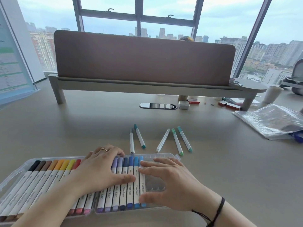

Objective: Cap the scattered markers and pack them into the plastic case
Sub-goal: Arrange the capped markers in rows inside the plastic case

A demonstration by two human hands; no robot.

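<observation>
Five capped markers lie loose on the surface (68, 128) just beyond the plastic case (165, 156): a grey marker (132, 141), a teal marker (139, 136), a white marker (162, 140), a green marker (177, 142) and a light teal marker (184, 139). The grey one touches or nearly touches the far rim of the case; the other four rest apart from it, fanned at slight angles. The case sits at the near edge of the surface, directly below my view, with a row of markers (129, 182) packed side by side from black and brown at the left through orange, yellow and red to purple and blue at the right. The rightmost slots of the case hold no markers. My left hand (98, 171) lies flat over the middle of the row, fingers extended and pressing on the barrels, a ring on one finger. My right hand (172, 182) is spread wide at the right end, its fingertips (144, 163) touching the last blue marker and its thumb near the lower rim; it grips nothing. A black cord circles my right wrist. Farther back stand a raised shelf (147, 89) with a divider panel (144, 59), and at the right a clear plastic bag (272, 120) beside a paper cup (273, 94).
</observation>
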